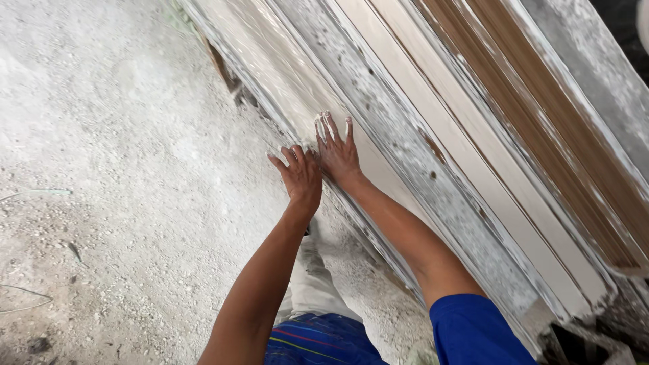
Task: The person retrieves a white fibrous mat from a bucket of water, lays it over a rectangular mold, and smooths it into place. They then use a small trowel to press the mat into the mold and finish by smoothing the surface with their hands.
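Both hands spread flat, left hand (299, 177) and right hand (338, 154), on dusty leaning boards (405, 128); likely slipping, toppling.

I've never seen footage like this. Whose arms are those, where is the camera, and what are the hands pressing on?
There is no machine here: the arms belong to a person, and the single camera sits on that person's head, looking down, so you see the arms reach forward as the wearer would. The blue sleeve and the pale trousers are the wearer's own clothes.

The right hand lies flat, fingers spread, on a long pale board dusted with white powder. The left hand rests beside it, at the board's lower edge, fingers curled over it. Neither hand carries anything; both only press against the board.

That board is one of several long panels, white and brown, lying side by side. To the left is a rough, dusty grey floor with small stones and a thin wire.
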